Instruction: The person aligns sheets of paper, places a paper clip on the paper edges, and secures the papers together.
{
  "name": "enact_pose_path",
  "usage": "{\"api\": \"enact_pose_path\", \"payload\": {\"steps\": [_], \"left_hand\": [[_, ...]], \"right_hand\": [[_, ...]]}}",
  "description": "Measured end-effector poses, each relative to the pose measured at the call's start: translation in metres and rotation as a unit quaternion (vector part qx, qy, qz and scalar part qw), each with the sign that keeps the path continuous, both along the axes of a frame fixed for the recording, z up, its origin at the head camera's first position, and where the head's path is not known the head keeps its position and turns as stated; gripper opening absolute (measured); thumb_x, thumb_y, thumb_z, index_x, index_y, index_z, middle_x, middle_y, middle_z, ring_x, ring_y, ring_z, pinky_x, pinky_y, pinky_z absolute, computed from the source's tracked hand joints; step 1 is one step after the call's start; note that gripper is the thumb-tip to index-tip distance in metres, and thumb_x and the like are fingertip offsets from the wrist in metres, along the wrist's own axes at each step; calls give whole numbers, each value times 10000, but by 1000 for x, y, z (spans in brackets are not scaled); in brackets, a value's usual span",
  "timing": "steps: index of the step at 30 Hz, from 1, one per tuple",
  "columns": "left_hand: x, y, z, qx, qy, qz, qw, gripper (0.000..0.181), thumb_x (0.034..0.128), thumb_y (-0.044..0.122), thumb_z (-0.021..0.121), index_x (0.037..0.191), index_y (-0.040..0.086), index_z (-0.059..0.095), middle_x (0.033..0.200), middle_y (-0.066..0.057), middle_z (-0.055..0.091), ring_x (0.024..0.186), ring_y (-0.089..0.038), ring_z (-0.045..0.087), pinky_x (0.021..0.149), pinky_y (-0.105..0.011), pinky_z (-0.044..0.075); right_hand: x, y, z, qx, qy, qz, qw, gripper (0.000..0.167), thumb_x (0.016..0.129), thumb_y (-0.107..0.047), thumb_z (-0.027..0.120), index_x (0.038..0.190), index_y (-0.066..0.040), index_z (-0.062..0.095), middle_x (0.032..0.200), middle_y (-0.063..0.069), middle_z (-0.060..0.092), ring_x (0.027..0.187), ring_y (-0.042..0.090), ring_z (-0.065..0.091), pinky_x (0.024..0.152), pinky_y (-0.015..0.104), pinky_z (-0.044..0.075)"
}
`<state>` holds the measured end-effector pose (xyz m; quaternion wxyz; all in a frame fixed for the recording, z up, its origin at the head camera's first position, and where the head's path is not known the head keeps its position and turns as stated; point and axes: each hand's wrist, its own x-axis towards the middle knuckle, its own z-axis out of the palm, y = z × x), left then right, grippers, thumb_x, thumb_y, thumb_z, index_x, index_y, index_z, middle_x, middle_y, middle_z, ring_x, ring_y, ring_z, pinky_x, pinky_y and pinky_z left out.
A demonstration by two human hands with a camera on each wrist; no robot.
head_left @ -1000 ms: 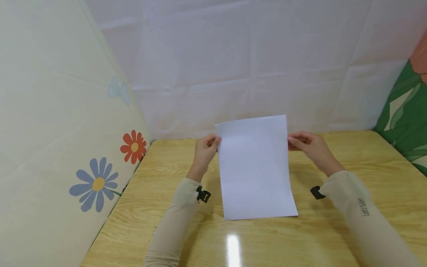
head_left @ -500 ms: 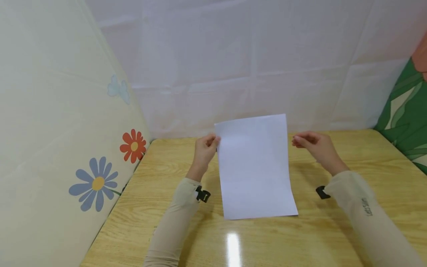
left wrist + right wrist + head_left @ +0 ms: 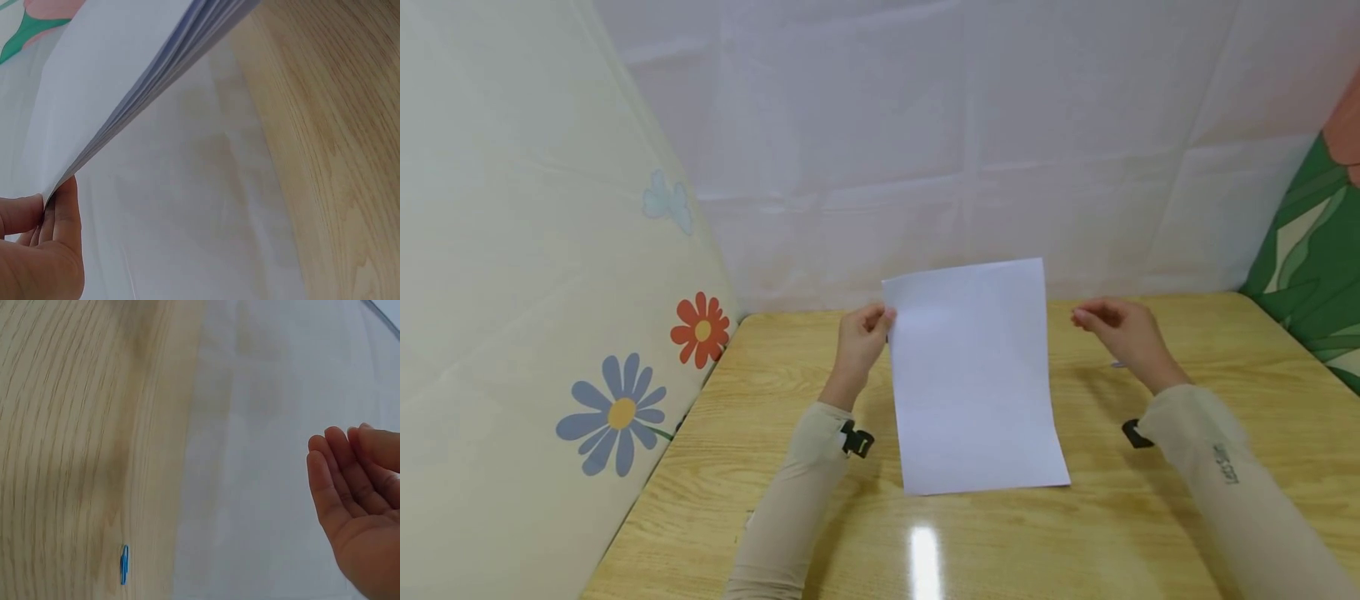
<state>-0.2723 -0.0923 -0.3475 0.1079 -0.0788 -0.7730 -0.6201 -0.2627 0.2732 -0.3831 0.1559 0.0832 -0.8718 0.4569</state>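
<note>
A stack of white paper sheets [image 3: 973, 379] stands upright above the wooden table, its lower edge at or near the surface. My left hand [image 3: 861, 346] pinches its left edge in the upper part, thumb on the near side. Several layered edges of the paper stack [image 3: 144, 81] show in the left wrist view, with the left hand [image 3: 47, 244] at one side. Apart from the right edge of the paper, my right hand [image 3: 1123, 337] holds nothing. In the right wrist view the right hand [image 3: 359, 494] has loosely curled fingers, the thumb close to the fingertips.
A blue paper clip [image 3: 124, 564] lies on the wooden table [image 3: 775, 375]; part of it shows beside the right hand in the head view. A white cloth backdrop [image 3: 925, 150] hangs behind the table. A flowered panel [image 3: 512, 292] borders the left side.
My right hand has let go of the paper's right edge and moved to the right. The left hand and the paper have stayed almost in place.
</note>
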Motion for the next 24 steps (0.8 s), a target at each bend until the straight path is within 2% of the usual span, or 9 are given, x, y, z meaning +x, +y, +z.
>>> {"api": "enact_pose_path", "payload": {"steps": [3,8,13,14,18,24], "left_hand": [[0,0,-1,17,20,-3,10000,175,950,102,610,954,-59,678,714,-18,572,618,-105,464,545,-208,413],[-1,0,-2,89,24,-28,10000,174,949,96,610,935,-67,669,678,2,548,593,-96,445,524,-203,395],[-1,1,-3,99,52,-38,9999,176,947,95,612,915,-71,661,658,9,527,583,-93,438,522,-203,394],[-1,1,-3,96,58,-33,9999,175,947,96,613,917,-70,663,660,9,529,584,-93,440,524,-203,397],[-2,1,-4,64,39,-24,10000,175,947,104,615,930,-60,672,684,-2,542,596,-100,446,533,-206,404],[-2,1,-5,-44,24,-25,10000,180,951,120,611,934,-48,675,697,-16,545,609,-111,451,540,-212,407]], "right_hand": [[-1,4,-3,56,-35,-102,9999,375,975,-301,567,1130,34,636,1040,155,682,816,-99,528,695,79,427],[-2,11,-7,65,-4,-183,9998,386,976,-306,566,1144,35,633,1020,104,690,812,-109,525,690,80,428],[-2,15,-10,144,112,-252,9995,368,977,-290,567,1117,42,644,1019,165,679,794,-115,514,680,72,420],[-3,16,-11,160,149,-250,9994,356,978,-276,568,1108,46,647,1031,214,666,790,-116,511,677,73,418],[-3,18,-13,200,259,-312,9990,325,970,-251,586,1076,47,660,980,182,683,771,-123,507,663,73,413],[-2,21,-15,305,118,-444,9985,360,979,-292,564,1089,38,656,1016,212,667,775,-121,496,665,95,418]]}}
